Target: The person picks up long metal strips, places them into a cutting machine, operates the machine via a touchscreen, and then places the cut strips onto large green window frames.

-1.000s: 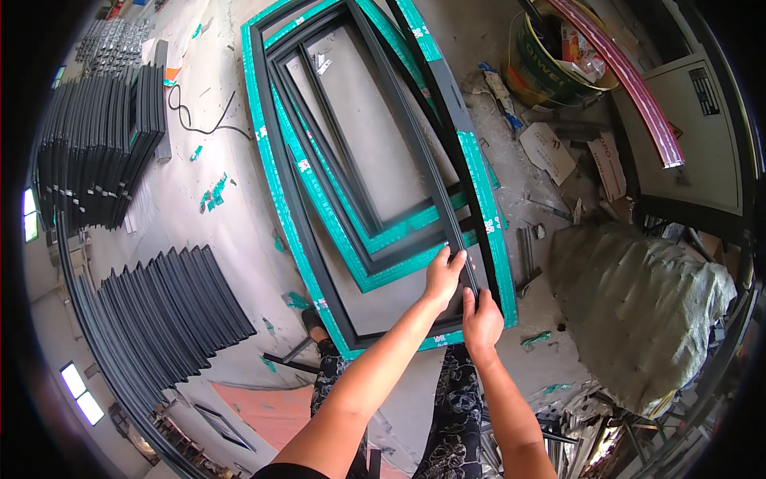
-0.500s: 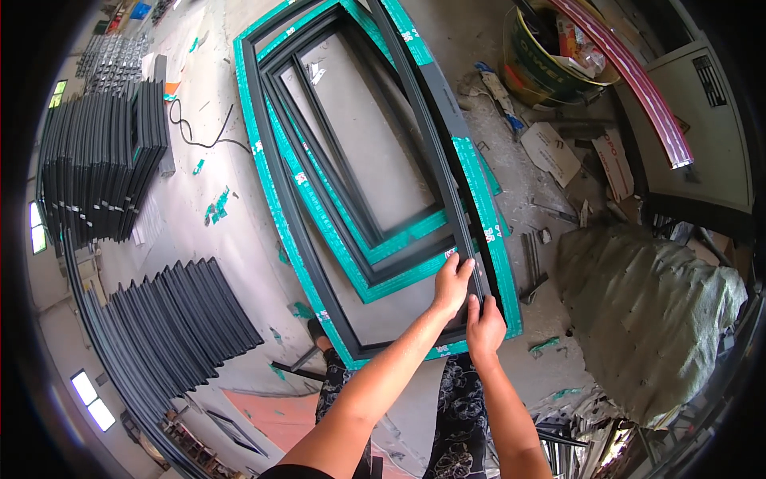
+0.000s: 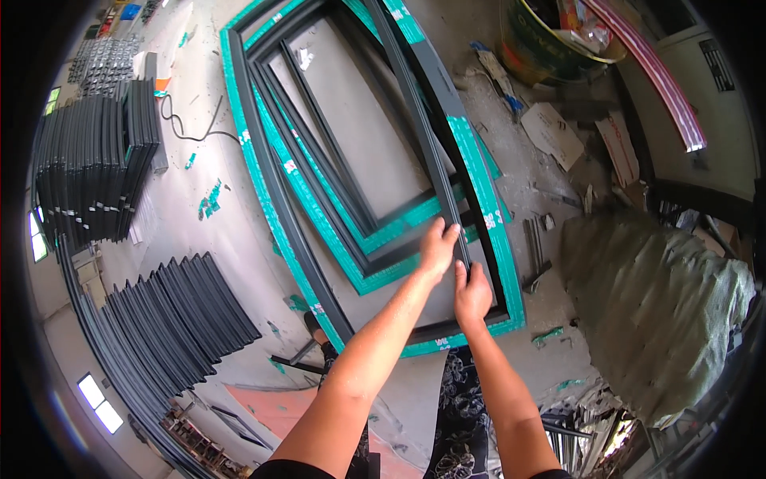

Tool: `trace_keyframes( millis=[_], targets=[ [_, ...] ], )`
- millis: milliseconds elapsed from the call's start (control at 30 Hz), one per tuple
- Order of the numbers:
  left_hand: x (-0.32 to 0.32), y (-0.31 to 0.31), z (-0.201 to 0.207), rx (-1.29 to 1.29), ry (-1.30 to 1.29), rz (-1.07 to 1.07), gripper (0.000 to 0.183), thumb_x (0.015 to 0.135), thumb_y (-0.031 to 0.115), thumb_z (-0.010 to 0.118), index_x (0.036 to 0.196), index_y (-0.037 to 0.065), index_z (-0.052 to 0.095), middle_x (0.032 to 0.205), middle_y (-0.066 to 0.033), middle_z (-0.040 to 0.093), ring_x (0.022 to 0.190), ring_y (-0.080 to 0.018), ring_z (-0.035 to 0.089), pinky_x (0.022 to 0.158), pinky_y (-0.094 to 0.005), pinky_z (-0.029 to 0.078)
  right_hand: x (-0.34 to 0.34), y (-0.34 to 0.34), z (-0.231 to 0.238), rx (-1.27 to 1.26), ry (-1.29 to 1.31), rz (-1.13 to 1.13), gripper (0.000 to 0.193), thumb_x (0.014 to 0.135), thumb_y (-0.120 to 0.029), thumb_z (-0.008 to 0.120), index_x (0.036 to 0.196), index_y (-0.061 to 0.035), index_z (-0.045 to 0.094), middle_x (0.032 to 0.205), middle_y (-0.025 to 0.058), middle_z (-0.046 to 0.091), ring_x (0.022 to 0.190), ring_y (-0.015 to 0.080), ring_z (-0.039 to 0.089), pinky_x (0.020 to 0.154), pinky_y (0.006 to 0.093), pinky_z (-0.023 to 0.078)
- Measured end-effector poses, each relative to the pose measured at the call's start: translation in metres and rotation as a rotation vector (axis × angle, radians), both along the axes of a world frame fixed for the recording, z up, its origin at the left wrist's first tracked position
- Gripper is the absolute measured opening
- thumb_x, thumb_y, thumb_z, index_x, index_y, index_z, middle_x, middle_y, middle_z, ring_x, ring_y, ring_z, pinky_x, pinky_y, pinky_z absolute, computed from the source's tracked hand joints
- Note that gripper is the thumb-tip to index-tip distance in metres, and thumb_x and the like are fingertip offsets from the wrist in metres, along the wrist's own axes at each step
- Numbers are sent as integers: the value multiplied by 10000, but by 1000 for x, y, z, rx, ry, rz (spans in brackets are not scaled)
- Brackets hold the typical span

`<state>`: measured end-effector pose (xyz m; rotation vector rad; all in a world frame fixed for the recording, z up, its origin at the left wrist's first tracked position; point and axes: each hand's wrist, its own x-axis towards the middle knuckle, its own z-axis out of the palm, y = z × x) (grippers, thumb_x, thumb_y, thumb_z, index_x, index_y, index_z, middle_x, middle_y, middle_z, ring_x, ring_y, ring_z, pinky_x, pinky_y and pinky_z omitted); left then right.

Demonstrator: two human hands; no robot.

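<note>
A long dark grey grooved profile bar runs from the top of the view down to my hands, slanting across a large window frame. My left hand is closed around the bar, fingers over its near part. Just nearer to me, my right hand grips its near end with the thumb along it. Beneath lies the big dark frame with green protective film on its faces. Smaller frames with green film lie inside it at an angle. A black gap shows between the bar and the large frame's right side.
Stacked dark profiles and a second stack stand at left. A bucket with odds and ends, cardboard pieces and a grey-green covered heap lie at right. A red-and-white striped strip juts in at upper right.
Both hands have shifted up and left with the bar's near end. The dark gap beside the large frame's right side looks wider. The whole view has shifted slightly.
</note>
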<state>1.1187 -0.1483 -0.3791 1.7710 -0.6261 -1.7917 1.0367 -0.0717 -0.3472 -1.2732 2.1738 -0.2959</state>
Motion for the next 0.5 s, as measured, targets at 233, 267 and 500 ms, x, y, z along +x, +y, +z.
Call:
trace_keyframes(
  millis=[233, 267, 500],
  targets=[
    [9, 3, -77, -61, -36, 11, 137, 945, 186, 533, 990, 58, 555, 883, -37, 629, 771, -130, 613, 638, -292, 511, 29, 33, 55, -254, -172, 240, 402, 772, -137, 657, 1117, 21, 525, 1197, 213, 486, 1083, 392, 473, 909, 455, 408],
    [25, 3, -97, -73, -92, 59, 251, 927, 208, 562, 1063, -3, 552, 939, -78, 638, 828, -146, 600, 718, -302, 487, 48, 50, 67, -207, -268, 224, 368, 770, -117, 651, 1095, 14, 540, 1195, 211, 492, 1076, 388, 480, 914, 452, 408],
    [-31, -10, -67, 8, 59, 165, 255, 916, 211, 580, 1043, -9, 572, 890, -36, 626, 784, -110, 563, 667, -276, 463, -5, 111, 83, 29, -319, 131, 236, 767, -57, 638, 995, -7, 602, 1136, 168, 558, 1012, 358, 530, 884, 416, 442]
  ],
)
